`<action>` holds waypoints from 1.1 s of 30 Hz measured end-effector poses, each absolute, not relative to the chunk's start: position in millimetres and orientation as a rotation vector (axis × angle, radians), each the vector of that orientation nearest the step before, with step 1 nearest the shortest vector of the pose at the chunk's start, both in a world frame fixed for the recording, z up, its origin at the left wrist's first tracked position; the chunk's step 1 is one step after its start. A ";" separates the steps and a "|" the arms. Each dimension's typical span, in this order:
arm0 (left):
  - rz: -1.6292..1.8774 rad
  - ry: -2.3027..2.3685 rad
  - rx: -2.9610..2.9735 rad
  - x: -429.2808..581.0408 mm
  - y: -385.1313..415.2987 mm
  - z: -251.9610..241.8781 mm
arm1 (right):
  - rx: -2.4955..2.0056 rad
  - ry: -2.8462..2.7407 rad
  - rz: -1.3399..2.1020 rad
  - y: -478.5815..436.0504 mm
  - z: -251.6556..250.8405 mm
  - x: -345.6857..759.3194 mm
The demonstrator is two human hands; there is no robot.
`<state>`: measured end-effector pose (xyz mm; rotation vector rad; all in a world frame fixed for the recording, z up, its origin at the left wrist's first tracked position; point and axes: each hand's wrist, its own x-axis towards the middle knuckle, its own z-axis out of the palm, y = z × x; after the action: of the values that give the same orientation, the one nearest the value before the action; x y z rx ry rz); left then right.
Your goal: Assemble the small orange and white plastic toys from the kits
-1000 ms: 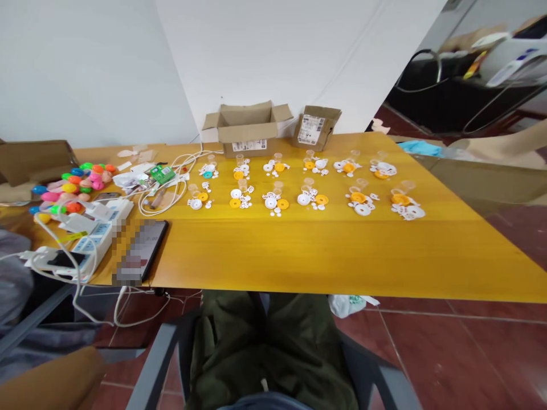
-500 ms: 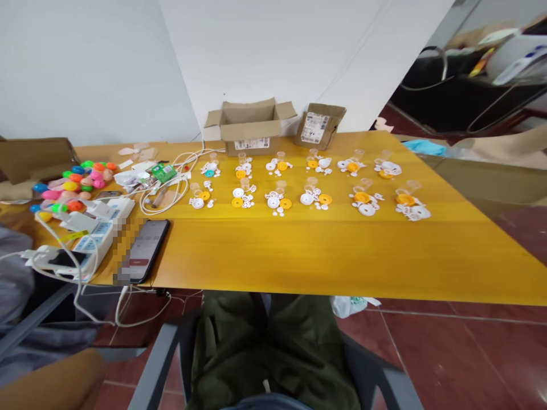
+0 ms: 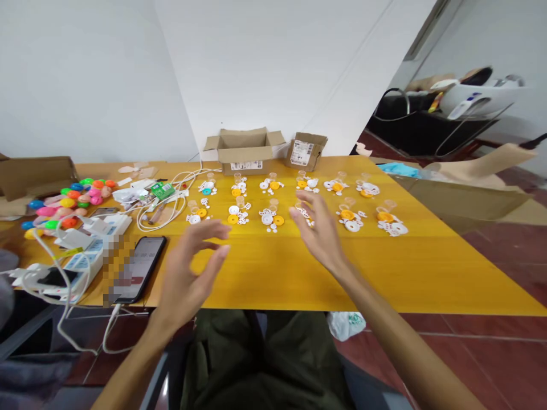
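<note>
Both hands are raised over the yellow table, palms facing each other. My left hand is open with fingers spread, above the table's near edge, holding nothing. My right hand is open too, fingers stretched toward the small plastic parts. These parts lie in two rows of little groups: white discs, orange rings and clear cups. One group has a teal ring. My right hand hides part of one group in the near row.
An open cardboard box and a smaller box stand at the table's far edge. At left lie a phone, a power strip, white cables and a heap of coloured plastic eggs. Cardboard sheets lie at right.
Both hands have come up into view over the table; before, no hand showed. The camera has tipped, so the table sits lower in the picture.
</note>
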<state>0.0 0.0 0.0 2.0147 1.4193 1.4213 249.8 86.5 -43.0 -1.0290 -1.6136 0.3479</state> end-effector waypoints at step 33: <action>1.101 1.317 2.023 89.1 135.8 -102.7 | -1.139 -1.639 0.718 167.1 -120.7 217.9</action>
<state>89.1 135.8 -102.7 2.0231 1.3169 1.1011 217.9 167.1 -120.7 -1.1391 -1.6389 0.7179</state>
